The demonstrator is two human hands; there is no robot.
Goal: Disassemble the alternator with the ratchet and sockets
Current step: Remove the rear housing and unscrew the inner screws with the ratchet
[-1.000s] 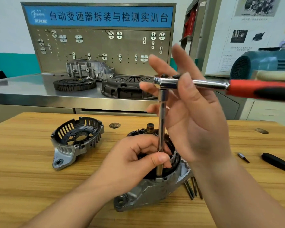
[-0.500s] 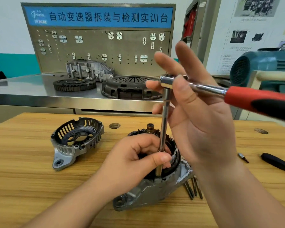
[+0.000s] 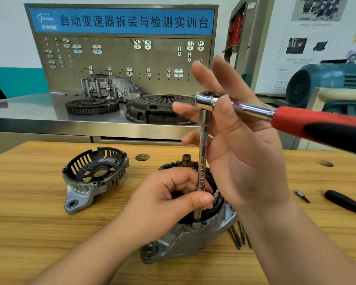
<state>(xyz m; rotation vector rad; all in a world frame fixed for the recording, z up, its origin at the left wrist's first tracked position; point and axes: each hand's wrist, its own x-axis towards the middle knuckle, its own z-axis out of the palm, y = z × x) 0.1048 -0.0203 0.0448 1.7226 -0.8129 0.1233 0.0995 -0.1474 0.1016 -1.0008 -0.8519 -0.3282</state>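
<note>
The ratchet (image 3: 286,120) now points to 4 o'clock, not 3, so I think it is loosening the alternator (image 3: 193,239). The right hand (image 3: 245,153) pinches its top, and the left hand (image 3: 169,200) pinches the bar (image 3: 202,153).

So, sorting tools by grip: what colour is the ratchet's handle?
Ratchet handle is red with black; head view.

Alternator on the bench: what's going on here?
A person is taking the alternator apart on the wooden table. The ratchet sits on a long extension bar that stands upright, its tip down at the housing's edge. The left hand pinches the bar low down; the right hand, fingers spread, holds the ratchet's neck under its thumb. One end cover is already off and lies to the left. A few long bolts lie beside the housing.
</note>
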